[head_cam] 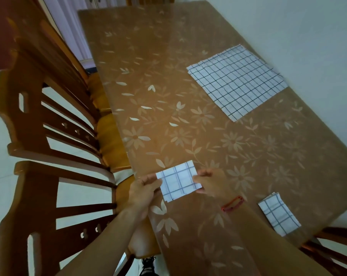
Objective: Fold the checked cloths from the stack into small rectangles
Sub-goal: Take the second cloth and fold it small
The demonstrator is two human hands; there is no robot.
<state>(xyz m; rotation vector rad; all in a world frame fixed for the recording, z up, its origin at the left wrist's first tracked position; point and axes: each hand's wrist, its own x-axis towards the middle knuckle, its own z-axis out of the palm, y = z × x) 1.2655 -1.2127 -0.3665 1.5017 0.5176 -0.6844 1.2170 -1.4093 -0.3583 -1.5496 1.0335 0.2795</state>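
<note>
Left hand (143, 189): thumb and fingers pinch the left edge of a small folded white cloth with dark grid lines (178, 181). Right hand (210, 184): fingers curled on the cloth's right edge; red band (232, 204) on that wrist. Cloth sits between the hands at the left edge of the brown floral-patterned table (188, 126); contact with the tabletop unclear. Stack of flat, unfolded white checked cloths (238, 80) lies far across the table by the wall. Small pile of folded checked rectangles (279, 215) lies near the right forearm. Wooden slat-back chairs (49, 136) stand along the table's left side.
</note>
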